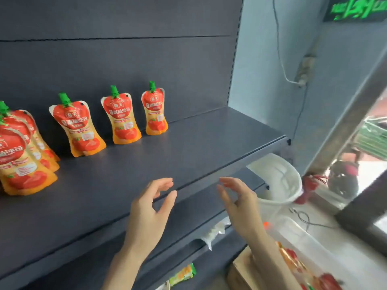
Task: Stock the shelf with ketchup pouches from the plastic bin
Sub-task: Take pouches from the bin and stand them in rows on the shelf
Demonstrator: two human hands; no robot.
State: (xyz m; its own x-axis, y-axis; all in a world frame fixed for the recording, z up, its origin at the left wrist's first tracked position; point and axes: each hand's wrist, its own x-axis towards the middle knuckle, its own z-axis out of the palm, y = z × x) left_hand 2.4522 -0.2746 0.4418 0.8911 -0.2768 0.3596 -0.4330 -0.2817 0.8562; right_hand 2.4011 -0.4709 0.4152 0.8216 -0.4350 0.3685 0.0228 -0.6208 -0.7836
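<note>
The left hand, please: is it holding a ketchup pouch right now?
No, the left hand hangs open and empty over the shelf.

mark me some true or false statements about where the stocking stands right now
1. The left hand and right hand hold nothing. True.
2. The ketchup pouches on the shelf lie flat on their faces. False: they stand upright towards the back of the shelf.
3. The pouches have green caps. True.
4. The right end of the shelf is packed with pouches. False: the pouches stand at the left and middle; the right end holds none.
5. The plastic bin at the lower right has pouches in it. True.
</note>
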